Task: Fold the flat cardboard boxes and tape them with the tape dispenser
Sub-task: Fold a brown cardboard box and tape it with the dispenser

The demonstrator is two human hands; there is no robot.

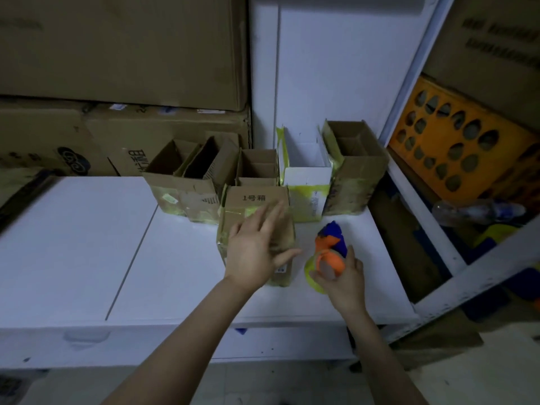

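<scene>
Folded boxes point(358, 171) wait behind; my left hand point(257, 249), fingers point(271, 214) spread, is over the front box point(254, 200), right hand point(346, 276) gripping the tape dispenser point(330, 249). Taping looks unfinished.

We see two slim arms, the left arm point(181, 340) and the right arm point(380, 355). Both are bare from the wrist down to the edge of the picture. The left hand point(257, 255) and the right hand point(344, 276) are bare too. The light is dim and the left fingers point(271, 217) look blurry, so we cannot see the nails well.
</scene>
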